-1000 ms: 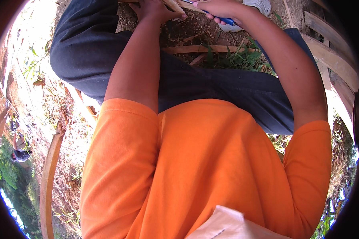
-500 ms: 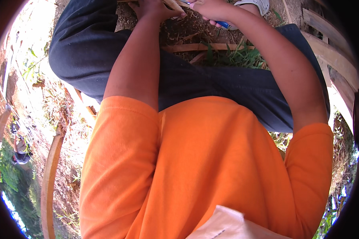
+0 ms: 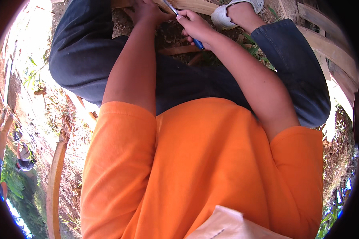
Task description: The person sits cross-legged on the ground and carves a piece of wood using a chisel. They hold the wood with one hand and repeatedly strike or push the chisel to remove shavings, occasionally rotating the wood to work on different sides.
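At the top of the view my right hand (image 3: pixel 196 28) is closed around a hand tool with a blue handle (image 3: pixel 198 44) and a slim metal shaft (image 3: pixel 170 6). The shaft points up and left, over a pale wooden strip (image 3: pixel 195 5); its tip is cut off by the upper edge, so its exact kind does not show. Left of it, my left hand (image 3: pixel 148 12) grips the strip, thumb to the right and another finger spread to the left. The rest of its fingers lie out of view.
My dark-trousered legs (image 3: pixel 87 55) are bent around the work, with a pale shoe (image 3: pixel 224 18) beside the strip. Wooden slats (image 3: pixel 327 49) lie on the right, a long board (image 3: pixel 55 187) on the left. Another person (image 3: pixel 24 155) is at the far left edge.
My right hand has moved left and down with the tool, whose shaft now shows more steeply tilted. More of the shoe and the wooden strip shows. My left hand has shifted slightly.
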The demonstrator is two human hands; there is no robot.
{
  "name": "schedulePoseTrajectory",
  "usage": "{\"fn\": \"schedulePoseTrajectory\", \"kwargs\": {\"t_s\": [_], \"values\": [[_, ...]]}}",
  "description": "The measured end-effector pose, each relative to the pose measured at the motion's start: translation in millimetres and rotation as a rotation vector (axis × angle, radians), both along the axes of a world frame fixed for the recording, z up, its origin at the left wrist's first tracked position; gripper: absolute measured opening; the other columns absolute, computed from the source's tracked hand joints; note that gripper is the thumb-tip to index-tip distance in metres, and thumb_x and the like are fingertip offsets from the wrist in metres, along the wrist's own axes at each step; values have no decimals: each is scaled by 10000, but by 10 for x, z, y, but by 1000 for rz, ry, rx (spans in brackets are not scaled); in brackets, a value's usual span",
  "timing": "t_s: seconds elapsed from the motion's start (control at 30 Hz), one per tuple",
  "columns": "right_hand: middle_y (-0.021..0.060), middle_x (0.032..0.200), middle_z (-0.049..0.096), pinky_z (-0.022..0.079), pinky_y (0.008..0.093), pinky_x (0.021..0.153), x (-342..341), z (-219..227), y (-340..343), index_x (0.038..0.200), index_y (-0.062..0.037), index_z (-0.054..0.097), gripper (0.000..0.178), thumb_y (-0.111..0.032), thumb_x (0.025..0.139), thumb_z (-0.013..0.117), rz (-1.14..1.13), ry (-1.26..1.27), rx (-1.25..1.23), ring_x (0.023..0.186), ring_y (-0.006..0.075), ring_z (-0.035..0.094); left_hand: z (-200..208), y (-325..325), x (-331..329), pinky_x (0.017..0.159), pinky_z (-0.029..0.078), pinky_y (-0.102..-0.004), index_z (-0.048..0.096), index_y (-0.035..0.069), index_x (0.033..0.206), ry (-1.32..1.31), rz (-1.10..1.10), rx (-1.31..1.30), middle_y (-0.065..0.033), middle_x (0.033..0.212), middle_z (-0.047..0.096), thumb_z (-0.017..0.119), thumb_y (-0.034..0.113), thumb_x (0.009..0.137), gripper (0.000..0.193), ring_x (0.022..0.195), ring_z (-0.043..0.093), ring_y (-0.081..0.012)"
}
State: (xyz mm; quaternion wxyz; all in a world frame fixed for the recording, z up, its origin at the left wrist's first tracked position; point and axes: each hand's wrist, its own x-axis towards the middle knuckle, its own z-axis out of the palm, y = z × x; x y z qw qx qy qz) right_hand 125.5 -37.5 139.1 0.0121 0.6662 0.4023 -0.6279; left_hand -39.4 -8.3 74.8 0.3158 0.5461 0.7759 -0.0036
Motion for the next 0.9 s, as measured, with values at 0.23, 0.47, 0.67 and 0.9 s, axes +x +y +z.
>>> {"fn": "schedulePoseTrajectory", "kwargs": {"t_s": [0.23,0.47,0.67,0.9], "values": [[10,828,598,492,305,547,1,5,-44,1441,-214,498,431,-431,1069,513,-14,49,-13,616,98,547,-115,-49,-19,1249,136,-629,59,52,1637,-24,30,38,-191,1709,68,932,635,518,1535,1593,55,-369],[97,667,639,532,378,454,153,109,485,1267,-166,618,298,-328,1051,490,471,-205,190,486,202,624,30,-32,36,1251,126,-626,3,49,1645,-34,-2,-11,-187,1725,-5,928,669,520,1583,1601,-12,-358],[124,685,664,539,402,471,-177,448,844,1166,-104,664,283,-198,1000,455,800,-373,136,515,244,645,78,-16,14,1255,130,-617,14,33,1644,12,-14,-76,-177,1728,3,920,677,534,1571,1601,-8,-353],[111,696,638,505,432,480,-355,320,1023,960,-76,717,245,-289,944,598,912,-505,-94,532,245,599,-128,-86,-8,1266,153,-577,16,12,1637,-26,-32,35,-204,1717,17,929,665,539,1570,1596,15,-371]]}}
